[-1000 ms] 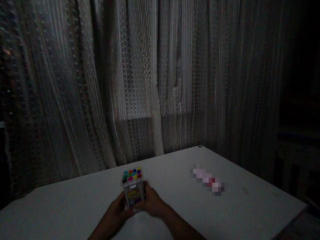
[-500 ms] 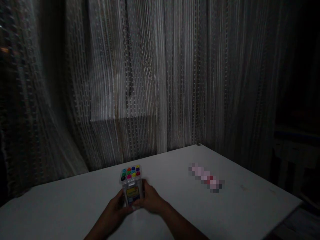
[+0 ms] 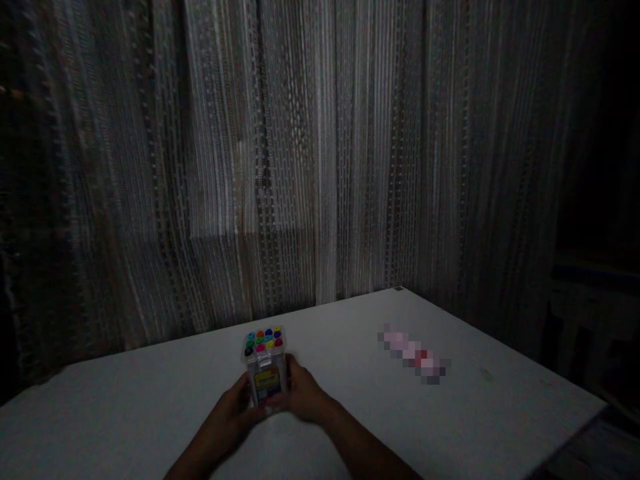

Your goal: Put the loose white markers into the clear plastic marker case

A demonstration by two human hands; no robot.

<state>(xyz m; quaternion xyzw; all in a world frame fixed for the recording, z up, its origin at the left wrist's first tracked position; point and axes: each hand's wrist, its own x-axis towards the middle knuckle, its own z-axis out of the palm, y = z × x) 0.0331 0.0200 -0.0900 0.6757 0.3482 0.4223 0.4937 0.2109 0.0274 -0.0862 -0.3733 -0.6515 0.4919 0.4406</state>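
From the head camera, I look down at a white table (image 3: 150,413) in a dim room. A clear plastic marker box (image 3: 265,373) stands upright on it, near the near edge and left of centre, with coloured caps (image 3: 263,339) showing at its top and a yellow label on the side facing me. My left hand (image 3: 235,410) wraps the box's left side, fingers closed against the plastic. My right hand (image 3: 304,397) closes on its right side, thumb across the near face by the label. Both hands grip the box between them at its lower half. To the right, well apart from the box, a blurred pinkish object (image 3: 414,353) lies on the table. Behind the far edge hangs a pale striped curtain (image 3: 320,167).
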